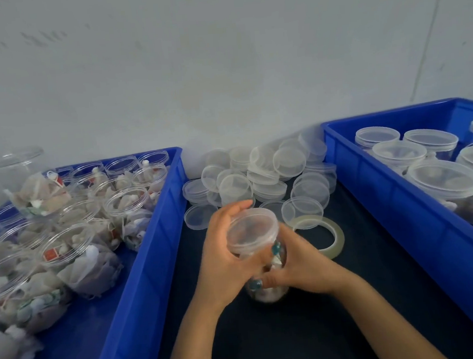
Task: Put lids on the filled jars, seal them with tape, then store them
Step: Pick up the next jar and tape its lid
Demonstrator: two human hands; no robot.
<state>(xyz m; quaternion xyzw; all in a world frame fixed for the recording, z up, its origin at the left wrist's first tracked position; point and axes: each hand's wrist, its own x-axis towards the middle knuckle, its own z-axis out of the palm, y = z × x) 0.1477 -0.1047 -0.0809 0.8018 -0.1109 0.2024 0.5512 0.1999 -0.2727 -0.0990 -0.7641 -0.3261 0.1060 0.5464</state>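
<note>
At frame left a blue bin [138, 245] holds open filled jars [67, 248]. Lower centre, the left hand [222, 255] curls round the lid [252, 229] of 1 jar [268, 292] and the right hand [304, 268] grips its body, seemingly on the dark mat [300, 334]; a tape roll [339, 236] lies just right.

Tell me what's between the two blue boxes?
In the head view: a pile of loose lids, a tape roll, and a lidded jar held by the left hand and right hand.
</note>
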